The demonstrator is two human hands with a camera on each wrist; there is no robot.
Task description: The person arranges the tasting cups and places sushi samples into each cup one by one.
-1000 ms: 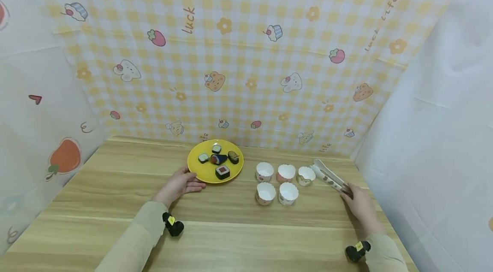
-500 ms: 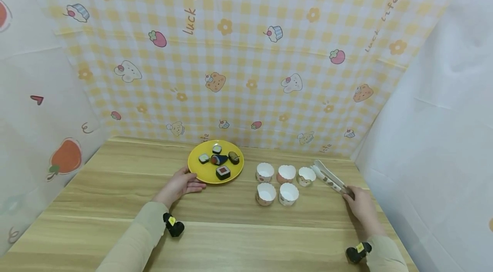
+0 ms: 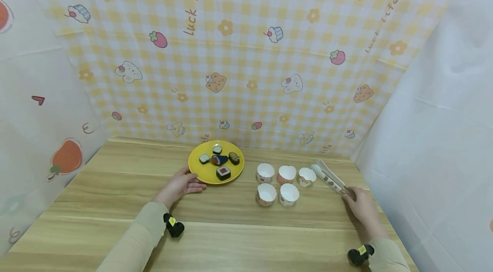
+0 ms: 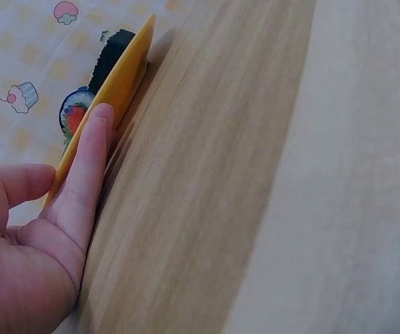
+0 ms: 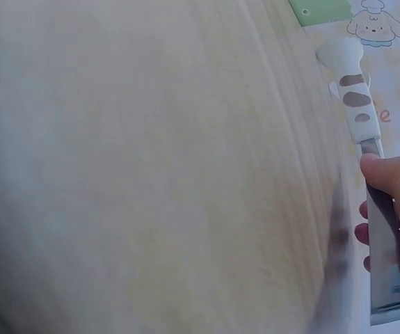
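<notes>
My left hand (image 3: 181, 186) holds the near left rim of a yellow plate (image 3: 202, 174). In the left wrist view, the thumb (image 4: 29, 182) meets the rim and the fingers (image 4: 88, 163) lie along the plate's underside. Several sushi pieces rest on the plate, among them a square roll (image 3: 223, 172), a dark cone-shaped hand roll (image 3: 219, 160) and a brown-topped piece (image 3: 234, 158). On the right, my right hand (image 3: 362, 205) grips the metal handle of tongs (image 5: 380, 229). Their white, brown-spotted tips (image 3: 326, 175) point toward the paper baking cups.
Several white-lined baking cups stand between plate and tongs, including a front left cup (image 3: 265, 195), a front right cup (image 3: 289, 195) and a back right cup (image 3: 306, 177) close to the tongs. A checked cloth (image 3: 246, 105) hangs behind the wooden table (image 3: 246, 246).
My right wrist has shifted slightly to the right and toward the near edge, still holding the tongs. The left hand, plate and cups show no clear movement.
</notes>
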